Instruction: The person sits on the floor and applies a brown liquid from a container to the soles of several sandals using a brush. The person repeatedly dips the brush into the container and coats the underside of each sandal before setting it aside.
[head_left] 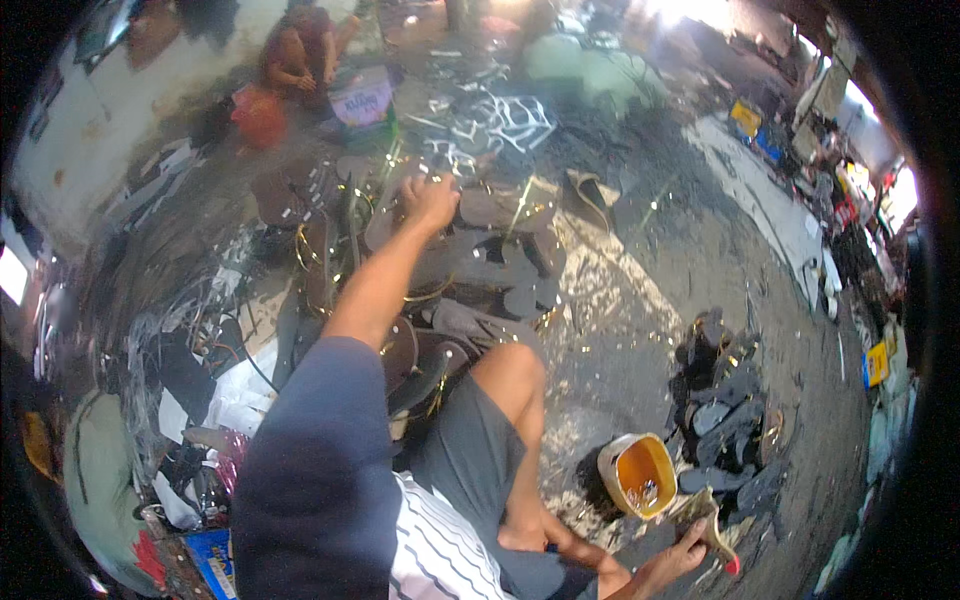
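Note:
My left hand (430, 202) reaches forward over a spread of dark shoe soles (480, 255) on the floor. Its bent fingers touch down at the far part of the spread; blur hides whether they pinch anything. Low at the right, my right hand (672, 566) is closed on a curved, pale-edged flat piece (712, 530) with a red tip, whose kind I cannot make out. Just beyond that hand stands a cut-open yellowish tub (606, 470) with amber contents. Dark sandals (725, 420) lie heaped beside the tub.
My bent knee (515, 375) rises between my arms. A person (300, 50) sits at the far left, near a red bag (258, 115) and a purple box (362, 105). White cut-out scraps (515, 125) lie ahead. Plastic and offcuts (240, 390) litter the left; clutter lines the right wall.

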